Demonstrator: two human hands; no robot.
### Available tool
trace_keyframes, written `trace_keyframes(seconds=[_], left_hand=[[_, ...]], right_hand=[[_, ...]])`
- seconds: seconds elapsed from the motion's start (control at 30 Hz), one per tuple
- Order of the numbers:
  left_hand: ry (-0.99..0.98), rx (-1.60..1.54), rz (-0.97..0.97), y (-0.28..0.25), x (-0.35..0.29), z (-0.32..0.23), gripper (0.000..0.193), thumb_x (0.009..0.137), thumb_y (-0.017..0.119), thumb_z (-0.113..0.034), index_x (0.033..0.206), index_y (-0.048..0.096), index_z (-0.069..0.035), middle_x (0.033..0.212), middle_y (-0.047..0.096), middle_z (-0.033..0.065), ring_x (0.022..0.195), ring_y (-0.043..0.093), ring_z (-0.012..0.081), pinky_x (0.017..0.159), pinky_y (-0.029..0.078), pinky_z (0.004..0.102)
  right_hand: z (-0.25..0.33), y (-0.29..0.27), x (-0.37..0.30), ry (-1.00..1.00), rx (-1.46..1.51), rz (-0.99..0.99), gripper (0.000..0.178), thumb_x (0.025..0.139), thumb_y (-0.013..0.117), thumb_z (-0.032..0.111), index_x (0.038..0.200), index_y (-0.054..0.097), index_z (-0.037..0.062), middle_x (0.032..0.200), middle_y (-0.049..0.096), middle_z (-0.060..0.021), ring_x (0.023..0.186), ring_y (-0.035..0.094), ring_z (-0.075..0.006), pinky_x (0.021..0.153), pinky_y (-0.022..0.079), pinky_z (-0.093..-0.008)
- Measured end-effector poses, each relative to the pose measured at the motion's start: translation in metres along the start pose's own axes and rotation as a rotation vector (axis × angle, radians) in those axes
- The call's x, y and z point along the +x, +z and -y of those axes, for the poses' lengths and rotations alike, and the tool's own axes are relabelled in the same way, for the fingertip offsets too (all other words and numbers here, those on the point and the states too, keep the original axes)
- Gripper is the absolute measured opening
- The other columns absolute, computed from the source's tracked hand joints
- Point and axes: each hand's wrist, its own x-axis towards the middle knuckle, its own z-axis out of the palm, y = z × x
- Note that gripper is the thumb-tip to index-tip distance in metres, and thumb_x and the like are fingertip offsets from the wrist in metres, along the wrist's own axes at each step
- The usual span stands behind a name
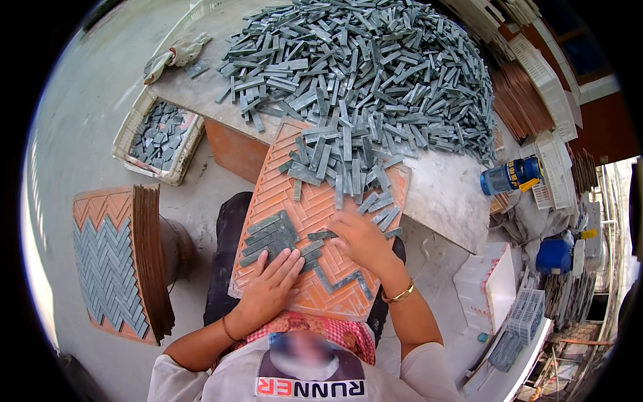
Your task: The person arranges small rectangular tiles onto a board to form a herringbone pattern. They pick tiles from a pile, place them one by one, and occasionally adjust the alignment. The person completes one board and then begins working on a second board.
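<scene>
On my lap rests an orange tray [264,194] moulded with slanted herringbone slots, its far end against the table. Grey-green stone strips [271,234] fill some slots at its left and middle, and a few more form a V near the lower right. My left hand [271,285] lies with fingers stretched out, fingertips touching the laid strips. My right hand [365,241] is closed, thumb and fingers pinching one end of a short stone strip [321,235] over the tray's middle. Loose strips [378,208] lie just beyond that hand, on the tray's right side.
A large heap of stone strips [375,60] covers the table [455,194] and spills onto the tray. To the left stand a white crate [184,157] of stone chips and a stack of filled trays [110,268]. Gloves [177,57], a blue bottle [502,177] and a foam box [485,288] are around.
</scene>
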Motion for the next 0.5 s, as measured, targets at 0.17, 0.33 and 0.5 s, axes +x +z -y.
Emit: trace_keyframes(seconds=[0.17, 0.33, 0.5], left_hand=[[0.012, 0.007, 0.001, 0.001, 0.001, 0.001, 0.070, 0.077, 0.070, -0.026, 0.138, 0.043, -0.006, 0.144, 0.042, 0.0085, 0.136, 0.036, 0.0244, 0.112, 0.020, 0.0510], [0.017, -0.009, -0.017, -0.005, 0.004, -0.001, 0.068, 0.074, 0.073, -0.023, 0.134, 0.046, -0.005, 0.140, 0.046, 0.0094, 0.134, 0.039, 0.0251, 0.111, 0.025, 0.0495], [-0.211, -0.302, -0.263, -0.021, 0.019, 0.006, 0.046, 0.075, 0.074, -0.020, 0.114, 0.056, -0.002, 0.109, 0.061, 0.0133, 0.100, 0.059, 0.0260, 0.084, 0.047, 0.0370]], right_hand=[[-0.003, 0.003, -0.002, -0.047, -0.135, -0.059, 0.016, 0.072, 0.064, 0.007, 0.087, 0.059, 0.0069, 0.085, 0.054, -0.0053, 0.083, 0.058, -0.0243, 0.067, 0.049, -0.0355], [-0.003, 0.002, 0.001, -0.079, -0.163, -0.043, 0.015, 0.072, 0.065, 0.008, 0.085, 0.059, 0.0071, 0.085, 0.054, -0.0043, 0.081, 0.057, -0.0237, 0.066, 0.049, -0.0346], [0.020, -0.011, 0.003, -0.049, -0.099, 0.016, 0.025, 0.070, 0.073, 0.010, 0.092, 0.062, 0.0077, 0.095, 0.059, -0.0061, 0.087, 0.060, -0.0262, 0.071, 0.049, -0.0352]])
